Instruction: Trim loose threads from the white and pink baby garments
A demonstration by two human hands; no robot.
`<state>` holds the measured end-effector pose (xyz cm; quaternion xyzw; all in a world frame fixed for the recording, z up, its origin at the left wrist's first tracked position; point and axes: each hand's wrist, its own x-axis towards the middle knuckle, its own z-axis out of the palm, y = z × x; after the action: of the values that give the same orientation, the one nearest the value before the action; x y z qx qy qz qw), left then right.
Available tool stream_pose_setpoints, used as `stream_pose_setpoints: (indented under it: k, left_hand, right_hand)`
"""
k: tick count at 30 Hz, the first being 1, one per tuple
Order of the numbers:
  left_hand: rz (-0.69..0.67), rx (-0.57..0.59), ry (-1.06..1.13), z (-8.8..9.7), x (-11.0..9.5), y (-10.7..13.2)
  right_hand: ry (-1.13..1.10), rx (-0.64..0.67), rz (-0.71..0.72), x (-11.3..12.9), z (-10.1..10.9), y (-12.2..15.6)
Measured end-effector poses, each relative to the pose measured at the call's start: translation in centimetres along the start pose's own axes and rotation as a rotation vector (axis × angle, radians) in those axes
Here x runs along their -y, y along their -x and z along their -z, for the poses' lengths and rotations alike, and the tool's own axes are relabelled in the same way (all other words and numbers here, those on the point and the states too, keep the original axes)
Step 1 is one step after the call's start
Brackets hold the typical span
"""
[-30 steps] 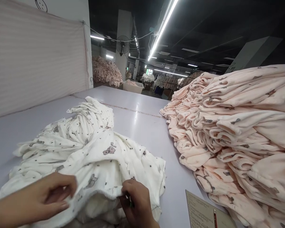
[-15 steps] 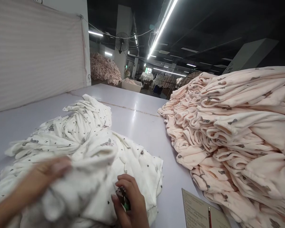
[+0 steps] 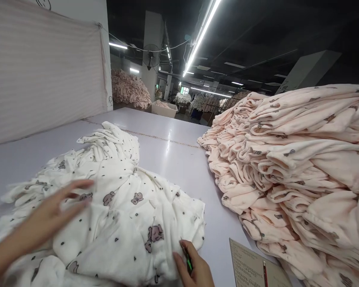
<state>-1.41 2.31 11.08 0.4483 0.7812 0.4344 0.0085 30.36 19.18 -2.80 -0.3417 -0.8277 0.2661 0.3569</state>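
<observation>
White fleecy garments [image 3: 113, 223] with dark dots and brown animal prints lie heaped on the pale tabletop. Over the left part of this heap is my left hand [image 3: 61, 205], its thumb and fingers apart with nothing between them. My right hand [image 3: 194, 265], at the heap's lower right edge, is closed around a small pair of thread snips [image 3: 189, 261]. A green part and a dark pointed tip of the snips show between thumb and forefinger; the rest is hidden in the palm. The right thumb is against or just beside the white cloth.
A tall pile of pink printed garments [image 3: 287, 167] rises along the right side. Beside it lies a sheet of card with writing [image 3: 248, 259] and a red pencil [image 3: 265, 273] on it. A striped cloth sheet [image 3: 44, 71] hangs at the left. More garment piles [image 3: 130, 89] stand beyond the table.
The white garment in front has come down and spread out flatter, showing its animal prints. My left hand has opened off the cloth. My right hand has moved right with the snips.
</observation>
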Motion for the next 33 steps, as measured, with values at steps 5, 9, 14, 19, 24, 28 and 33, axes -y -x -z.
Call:
stream_pose_setpoints:
  k: [5,9,14,19,24,28,33]
  left_hand:
    - [-0.560,0.689,-0.063,-6.4,-7.3,3.0]
    - [-0.582,0.683,0.027,-6.5,-7.5,2.8]
    - [-0.584,0.181,0.147,-5.7,-5.5,3.5]
    - [-0.429,-0.091,0.268,-5.9,-4.8,3.9]
    - [-0.373,-0.042,0.313,-6.3,-4.6,4.2]
    - [-0.322,-0.007,0.375,-6.8,-5.3,4.6]
    - [-0.253,0.010,0.470,-7.8,-6.4,5.4]
  right_hand:
    - [-0.188,-0.148,0.440,6.1,-3.8,-1.1]
    - [-0.316,-0.150,0.399,9.1,-1.4,-2.6]
    - [-0.176,0.279,0.262,8.3,1.8,-4.0]
    - [-0.021,0.483,0.276,6.6,-0.1,-3.6]
    - [-0.159,0.453,0.306,7.7,0.4,-3.8]
    - [-0.291,0.271,0.315,9.8,1.1,-3.9]
    - [-0.250,0.212,0.369,11.8,-0.4,-2.9]
